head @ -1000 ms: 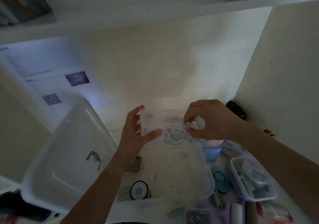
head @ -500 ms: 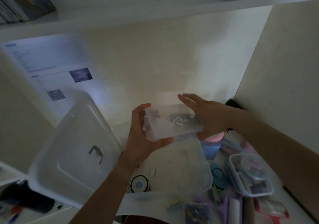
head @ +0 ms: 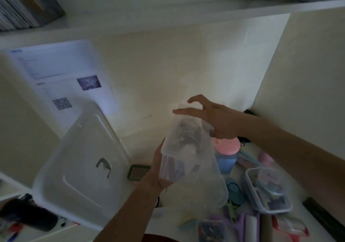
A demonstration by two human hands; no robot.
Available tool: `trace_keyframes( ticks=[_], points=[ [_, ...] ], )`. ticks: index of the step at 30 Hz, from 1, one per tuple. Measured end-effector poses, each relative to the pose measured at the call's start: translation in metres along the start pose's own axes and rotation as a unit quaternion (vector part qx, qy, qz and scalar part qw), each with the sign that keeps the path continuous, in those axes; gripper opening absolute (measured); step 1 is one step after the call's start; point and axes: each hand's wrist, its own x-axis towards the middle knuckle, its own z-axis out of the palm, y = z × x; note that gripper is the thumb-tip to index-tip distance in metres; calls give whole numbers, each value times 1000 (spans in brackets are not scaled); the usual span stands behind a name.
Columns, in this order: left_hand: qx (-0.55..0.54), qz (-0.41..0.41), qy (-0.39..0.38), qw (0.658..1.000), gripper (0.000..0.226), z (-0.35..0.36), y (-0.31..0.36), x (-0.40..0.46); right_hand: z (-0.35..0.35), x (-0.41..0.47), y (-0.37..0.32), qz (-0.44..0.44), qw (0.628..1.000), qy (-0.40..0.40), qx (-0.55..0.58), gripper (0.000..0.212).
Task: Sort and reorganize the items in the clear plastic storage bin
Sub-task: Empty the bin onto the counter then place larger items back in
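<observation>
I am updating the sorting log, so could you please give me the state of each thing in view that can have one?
Small clear box: lifted, tilted, dark tangled items inside.
Left hand: grips the small clear box from below.
Right hand: fingers spread, against the box's far end.
Clear storage bin: open, lid off.
Bin lid: off, leaning to the left.
Clear container: lidded, full of small items.

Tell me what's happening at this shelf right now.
A person is sorting small items. Their left hand grips a small clear container with dark tangled items inside, tilted above the clear storage bin. The right hand, fingers spread, hovers at the container's top end. The bin's lid lies to the left, and another lidded box and loose bits lie to the right.
</observation>
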Motion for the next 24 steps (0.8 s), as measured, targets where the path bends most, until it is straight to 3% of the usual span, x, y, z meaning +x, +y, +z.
trace_keyframes(
  ticks=[3,5,6,9,13,16,20,24],
  points=[
    [-100,6,-8,995,45,0,-16,9,-8,-9,-3,139,983,40,113,76],
    [-116,9,-45,992,64,12,-20,3,-8,-13,-12,215,958,33,188,49],
    [-95,33,-62,993,66,14,-23,4,-5,-16,-19,229,956,17,181,49],
    [-57,88,-43,994,63,20,-29,6,6,-23,-29,193,976,11,98,73],
    [-102,91,-9,991,51,22,-34,5,10,-27,-26,137,990,19,23,56],
    [-92,104,25,990,62,19,-42,6,7,-28,-25,110,994,0,17,51],
    [-86,113,-7,990,53,19,-49,1,-6,-27,-25,86,994,-42,49,38],
    [-98,112,-31,988,73,21,-50,-4,-13,-19,-23,84,991,-70,75,30]
  ],
)
